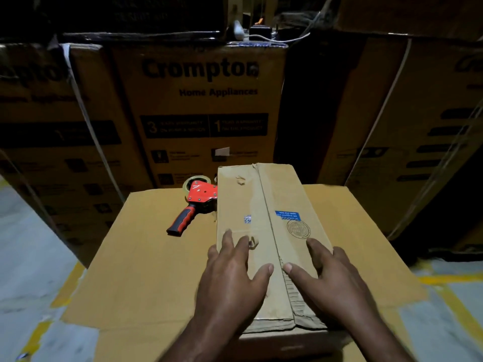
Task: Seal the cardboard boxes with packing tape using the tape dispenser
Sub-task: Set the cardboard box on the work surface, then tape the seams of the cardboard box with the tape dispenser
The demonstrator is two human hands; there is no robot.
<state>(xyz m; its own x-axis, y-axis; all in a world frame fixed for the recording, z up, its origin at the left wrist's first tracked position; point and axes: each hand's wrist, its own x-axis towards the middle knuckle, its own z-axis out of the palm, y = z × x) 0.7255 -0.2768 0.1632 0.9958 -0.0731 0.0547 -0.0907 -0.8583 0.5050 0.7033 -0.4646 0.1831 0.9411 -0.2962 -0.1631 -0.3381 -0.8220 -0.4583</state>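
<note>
The long brown cardboard box (261,218) looks matt, scuffed and torn; the red tape dispenser (200,198) has a glossy painted metal plate and ribbed red-and-black rubbery handle

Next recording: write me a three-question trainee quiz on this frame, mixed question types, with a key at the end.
1. True or false: the left hand holds the tape dispenser.
2. Where does the tape dispenser lie? A) on top of the small box; B) beside the small box, on its left; C) on the floor.
3. Fill in: the left hand and the right hand rest flat on the small box, one on each side of its centre ____.
Key: 1 false; 2 B; 3 seam.
</note>
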